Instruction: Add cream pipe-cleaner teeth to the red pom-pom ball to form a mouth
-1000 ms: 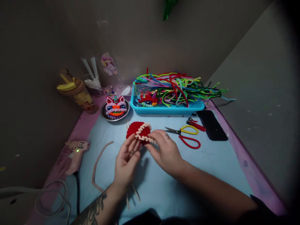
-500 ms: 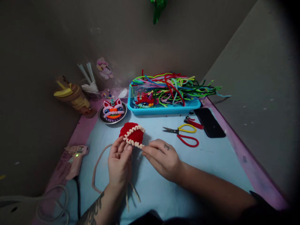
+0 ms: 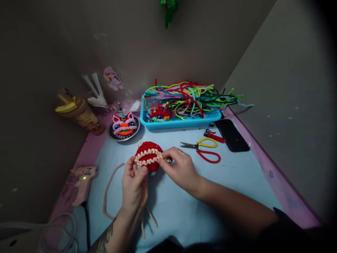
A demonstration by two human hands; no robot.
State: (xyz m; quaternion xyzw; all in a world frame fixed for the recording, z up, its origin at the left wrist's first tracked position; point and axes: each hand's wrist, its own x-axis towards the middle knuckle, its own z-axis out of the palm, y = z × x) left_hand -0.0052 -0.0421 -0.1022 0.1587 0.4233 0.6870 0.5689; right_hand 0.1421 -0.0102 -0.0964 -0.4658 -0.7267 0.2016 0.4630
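Observation:
A rounded red fuzzy craft piece is held up over the middle of the table. Coiled cream pipe cleaner lies across its face in an eye-shaped loop. My left hand is closed on the left end of the piece, thumb in front and fingers behind. At the right end, my right hand pinches the cream coil between thumb and fingers, and a short bit sticks out past it. A loose pale pink pipe cleaner curves on the cloth beside my left hand, and pale strands hang below that hand.
Behind stands a blue tray full of colourful pipe cleaners. A lion-head figure sits in a metal bowl. On the right lie scissors, a red lighter and a phone; on the left, a glue gun.
The cream coil's ends have come together at the right, closing into a loop on the red piece. My right hand has moved slightly up and pinches there; the red piece has turned.

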